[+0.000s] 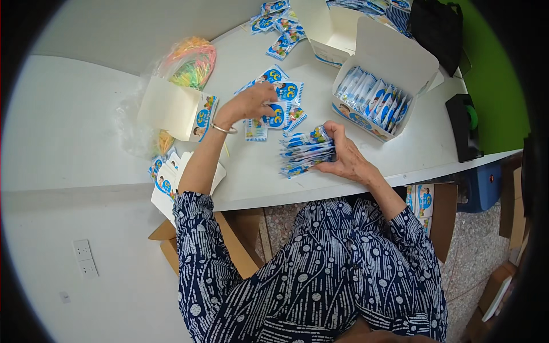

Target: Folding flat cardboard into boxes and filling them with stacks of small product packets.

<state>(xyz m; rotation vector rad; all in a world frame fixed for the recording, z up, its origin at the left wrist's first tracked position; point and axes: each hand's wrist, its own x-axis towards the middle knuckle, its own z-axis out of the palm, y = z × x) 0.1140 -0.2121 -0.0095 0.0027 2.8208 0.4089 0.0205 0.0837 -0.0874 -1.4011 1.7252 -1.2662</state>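
Observation:
My right hand [350, 159] is wrapped around a stack of small blue-and-white packets [306, 153], standing on edge at the front of the white table. Above a loose group of similar packets [289, 91] my left hand [251, 106] reaches with fingers bent and apart. Its fingertips touch or hover just over a packet [277, 116] there; which of the two I cannot tell. To the right stands an open white carton [357, 119] with rows of the same packets inside.
Behind it is another open carton [334, 34], near more loose packets [280, 43]. At left are an open carton [171, 111], a plastic bag of coloured strips [194, 66] and flat cartons [166, 188]. A black tape dispenser [462, 128] sits at the right edge.

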